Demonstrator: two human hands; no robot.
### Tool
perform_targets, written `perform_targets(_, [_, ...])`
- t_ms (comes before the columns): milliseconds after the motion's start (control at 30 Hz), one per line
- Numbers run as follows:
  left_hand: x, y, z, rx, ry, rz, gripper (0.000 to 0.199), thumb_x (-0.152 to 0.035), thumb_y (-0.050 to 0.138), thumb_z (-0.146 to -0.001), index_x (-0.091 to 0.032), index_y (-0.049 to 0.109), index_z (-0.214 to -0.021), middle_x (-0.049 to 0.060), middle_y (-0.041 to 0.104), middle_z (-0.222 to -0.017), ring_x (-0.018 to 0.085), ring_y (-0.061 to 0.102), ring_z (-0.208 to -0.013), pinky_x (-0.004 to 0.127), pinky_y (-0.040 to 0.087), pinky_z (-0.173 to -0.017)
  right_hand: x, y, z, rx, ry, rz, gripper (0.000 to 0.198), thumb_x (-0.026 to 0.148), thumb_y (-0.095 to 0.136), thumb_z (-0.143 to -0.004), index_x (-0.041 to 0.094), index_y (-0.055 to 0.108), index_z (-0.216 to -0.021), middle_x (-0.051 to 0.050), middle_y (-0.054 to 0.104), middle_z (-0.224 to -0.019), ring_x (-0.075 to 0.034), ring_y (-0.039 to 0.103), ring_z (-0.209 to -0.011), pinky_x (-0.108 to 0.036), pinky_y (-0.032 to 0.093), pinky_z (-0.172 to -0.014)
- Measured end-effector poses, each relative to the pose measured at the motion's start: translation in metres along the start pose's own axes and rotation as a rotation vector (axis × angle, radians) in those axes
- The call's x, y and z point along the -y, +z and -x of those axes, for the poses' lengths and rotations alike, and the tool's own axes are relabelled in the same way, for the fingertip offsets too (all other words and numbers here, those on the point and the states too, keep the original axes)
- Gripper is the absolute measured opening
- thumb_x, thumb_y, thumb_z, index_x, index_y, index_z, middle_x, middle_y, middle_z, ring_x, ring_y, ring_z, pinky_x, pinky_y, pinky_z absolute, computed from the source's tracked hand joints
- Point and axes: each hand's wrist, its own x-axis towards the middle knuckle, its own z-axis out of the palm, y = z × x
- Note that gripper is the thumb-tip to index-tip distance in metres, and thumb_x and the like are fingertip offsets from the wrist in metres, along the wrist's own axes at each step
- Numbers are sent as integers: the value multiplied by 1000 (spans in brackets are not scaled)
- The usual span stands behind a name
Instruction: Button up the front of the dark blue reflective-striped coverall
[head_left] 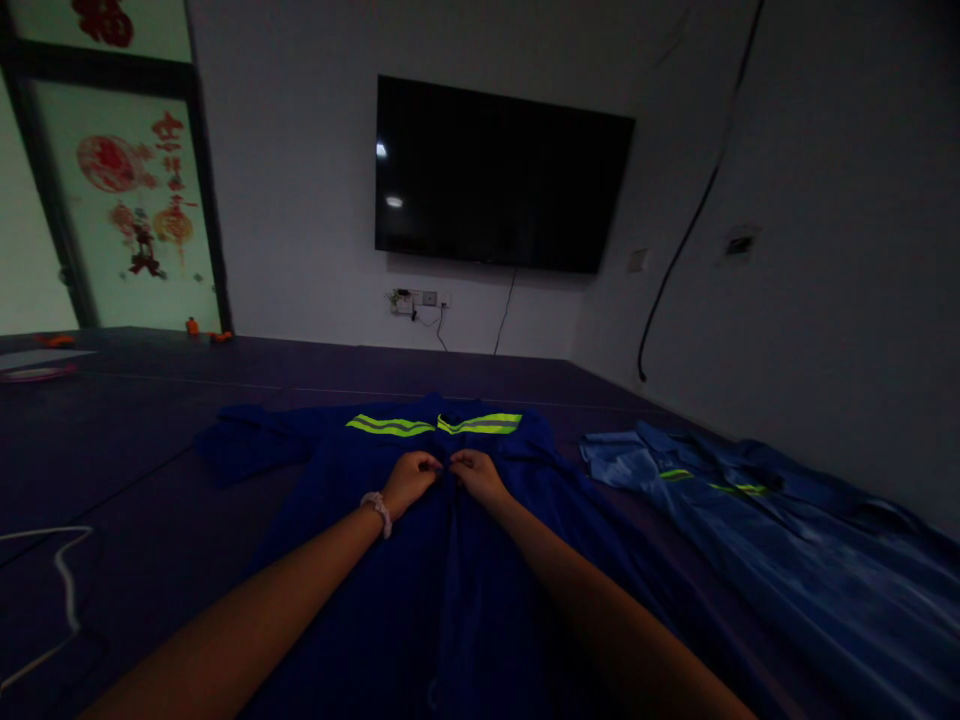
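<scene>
A dark blue work jacket with yellow-green reflective strips across its chest lies spread out before me, one sleeve stretched to the left. My left hand, a scrunchie round its wrist, pinches the front edge just below the strips. Close beside it, my right hand pinches the opposite front edge. The fingertips of both hands almost meet at the jacket's front opening. Whatever small part lies between the fingers is too dark to make out.
On the right lies a lighter blue garment with reflective strips. A white cable curls on the purple floor at left. Small orange objects stand near the door. A television hangs on the wall; a black cable runs down beside it.
</scene>
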Motion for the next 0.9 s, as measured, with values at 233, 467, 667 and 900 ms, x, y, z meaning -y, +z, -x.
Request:
perform_targets(233, [-1,1,0,11,12,6,19,-18,51,-67,-12,65,-78,3,65,-71,14,58,-67,23,44,-63,2,1,1,20,-7,-37,9,14,52,-67,15,60,-72,3,58,-56,-9,52,-47,-19,39,-48])
perform_targets(467, [-4,0,2,13,11,2,18,-10,45,-66,-14,63,-69,3,66,-73,13,59,-70,22,44,-66,2,-1,6,-20,-89,148,27,41,68,-62,15,62,-61,0,59,-55,-11,54,-54,-19,36,-48])
perform_targets(667, [-4,1,1,10,5,5,17,-9,46,-65,-14,62,-67,3,65,-71,13,59,-69,22,44,-66,0,-4,4,31,-80,180,24,35,62,-68,15,64,-54,0,58,-50,-11,53,-51,-19,32,-46])
perform_targets(900, [-3,0,1,-21,10,24,18,-9,45,-65,-14,62,-67,3,66,-73,13,59,-71,23,45,-70,-4,-3,-1,21,-52,85,28,34,50,-76,15,58,-56,3,51,-49,-10,47,-48,-19,33,-47])
